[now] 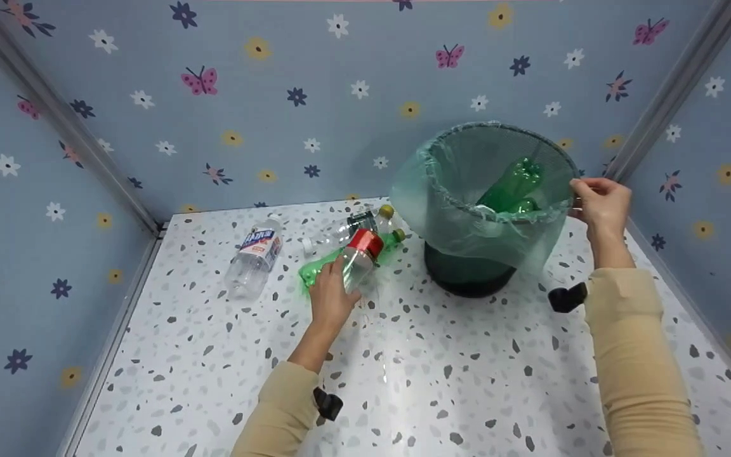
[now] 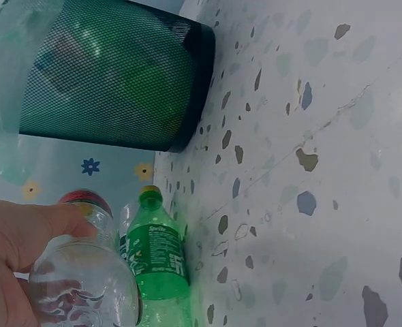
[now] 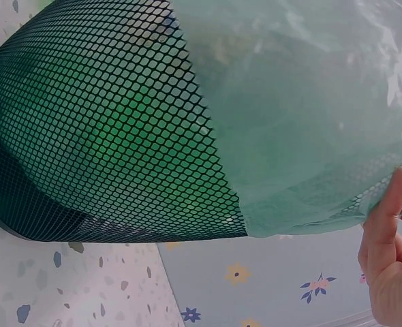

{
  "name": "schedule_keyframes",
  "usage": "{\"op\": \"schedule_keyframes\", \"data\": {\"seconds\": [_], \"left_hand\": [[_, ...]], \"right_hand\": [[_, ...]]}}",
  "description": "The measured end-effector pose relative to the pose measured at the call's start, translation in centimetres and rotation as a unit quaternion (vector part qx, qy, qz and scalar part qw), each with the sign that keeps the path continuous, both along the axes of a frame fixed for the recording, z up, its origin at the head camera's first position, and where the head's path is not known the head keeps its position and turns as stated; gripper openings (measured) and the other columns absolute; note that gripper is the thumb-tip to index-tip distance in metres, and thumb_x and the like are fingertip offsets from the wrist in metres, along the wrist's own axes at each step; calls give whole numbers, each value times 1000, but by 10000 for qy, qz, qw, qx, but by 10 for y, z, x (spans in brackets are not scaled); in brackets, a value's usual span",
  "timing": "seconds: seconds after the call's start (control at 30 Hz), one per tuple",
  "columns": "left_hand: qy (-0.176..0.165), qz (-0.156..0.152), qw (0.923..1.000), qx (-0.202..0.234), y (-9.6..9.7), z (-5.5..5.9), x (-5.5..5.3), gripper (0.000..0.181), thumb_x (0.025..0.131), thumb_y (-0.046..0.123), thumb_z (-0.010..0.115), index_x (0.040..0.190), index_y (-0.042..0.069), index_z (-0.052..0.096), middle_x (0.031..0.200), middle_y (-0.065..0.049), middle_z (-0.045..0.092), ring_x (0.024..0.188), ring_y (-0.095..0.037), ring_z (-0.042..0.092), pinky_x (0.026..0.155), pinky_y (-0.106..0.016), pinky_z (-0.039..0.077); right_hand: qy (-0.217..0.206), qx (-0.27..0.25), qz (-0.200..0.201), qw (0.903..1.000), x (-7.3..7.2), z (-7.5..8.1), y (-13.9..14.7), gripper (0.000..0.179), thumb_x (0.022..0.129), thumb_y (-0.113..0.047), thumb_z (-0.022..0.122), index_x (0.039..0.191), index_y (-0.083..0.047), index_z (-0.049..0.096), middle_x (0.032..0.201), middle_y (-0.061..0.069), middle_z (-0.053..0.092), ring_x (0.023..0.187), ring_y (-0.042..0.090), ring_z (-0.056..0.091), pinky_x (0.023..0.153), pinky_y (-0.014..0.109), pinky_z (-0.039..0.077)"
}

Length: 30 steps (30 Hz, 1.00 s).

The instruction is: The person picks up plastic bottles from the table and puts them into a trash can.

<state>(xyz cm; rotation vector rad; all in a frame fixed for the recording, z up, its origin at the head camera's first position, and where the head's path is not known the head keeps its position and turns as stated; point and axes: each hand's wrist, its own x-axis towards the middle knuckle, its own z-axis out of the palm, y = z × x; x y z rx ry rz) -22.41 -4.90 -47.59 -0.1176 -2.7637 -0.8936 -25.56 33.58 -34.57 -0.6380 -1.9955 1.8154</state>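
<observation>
The left hand grasps a clear plastic bottle with a red end from its near side, probably to avoid the green plastic bottle just beyond on the speckled white bench. To the right, the right hand pinches the edge of a lined black mesh bin, likely steadying it; the wide mouth leaves room beside the green bottles inside.

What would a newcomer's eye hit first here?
Likely the mesh bin with its pale green liner, right of centre in the head view, with green bottles inside and the right hand gripping its rim. Next, the clear bottle with a red end, in the left hand to the bin's left. Behind them, a blue wall printed with flowers and butterflies.
</observation>
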Motion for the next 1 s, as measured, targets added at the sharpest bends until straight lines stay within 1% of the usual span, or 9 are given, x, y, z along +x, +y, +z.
{"op": "schedule_keyframes", "data": {"seconds": [0.13, 0.23, 0.37, 0.47, 0.57, 0.73, 0.83, 1.0], "left_hand": [[106, 97, 9999, 94, -8, 11, 3, 71, 64, 7, 73, 128, -1, 43, 113, -19, 51, 102, -34, 48, 82, -51, 39], [232, 165, 9995, 121, -13, 20, 4, 71, 65, 8, 73, 128, 0, 43, 112, -19, 51, 101, -35, 49, 79, -51, 39], [471, 161, 9985, 229, -16, 30, 6, 69, 66, 7, 72, 128, -1, 43, 112, -19, 51, 98, -34, 50, 75, -49, 41], [648, 120, 9972, 356, -16, 38, 9, 68, 67, 6, 71, 128, -1, 42, 113, -20, 51, 98, -33, 50, 74, -48, 40], [797, 102, 9960, 400, -16, 46, 12, 68, 68, 7, 71, 128, -1, 42, 114, -20, 50, 99, -33, 50, 74, -48, 41], [950, 67, 9946, 420, -12, 62, 15, 67, 68, 7, 72, 128, 0, 43, 114, -19, 51, 99, -32, 50, 77, -48, 41], [1038, -9, 9936, 449, -9, 71, 16, 68, 68, 7, 72, 128, 0, 43, 114, -19, 51, 100, -32, 50, 77, -47, 41], [1143, -140, 9928, 340, -3, 88, 18, 67, 69, 10, 73, 129, 2, 43, 115, -17, 51, 103, -31, 49, 74, -45, 40]], "right_hand": [[-48, 26, -7, 10000, 1, -1, 0, 13, 84, -17, 60, 90, -6, 58, 75, -1, 53, 55, 6, 55, 49, 16, 48], [-70, -14, 17, 10000, 2, 0, 0, 12, 84, -17, 60, 90, -7, 58, 76, 0, 53, 56, 6, 55, 50, 16, 48], [-140, 3, 81, 9999, 3, 1, 1, 12, 85, -19, 59, 91, -8, 58, 80, 1, 52, 59, 7, 55, 52, 17, 49], [-227, 103, 121, 9996, 3, 2, 2, 14, 85, -20, 58, 93, -9, 58, 82, 1, 52, 61, 7, 56, 54, 16, 49], [-284, 148, 118, 9994, 2, 1, 3, 14, 85, -21, 58, 94, -9, 58, 83, 2, 52, 61, 7, 56, 54, 17, 49], [-311, 190, 92, 9993, 1, 0, 3, 14, 85, -21, 58, 93, -10, 58, 84, 2, 52, 62, 7, 56, 55, 17, 49], [-216, 137, 72, 9996, 1, 0, 2, 14, 85, -20, 58, 93, -8, 58, 83, 2, 52, 61, 7, 56, 53, 16, 49], [-27, 8, -37, 10000, -1, -2, 1, 13, 84, -17, 59, 91, -5, 59, 78, 2, 52, 57, 8, 55, 48, 16, 47]]}}
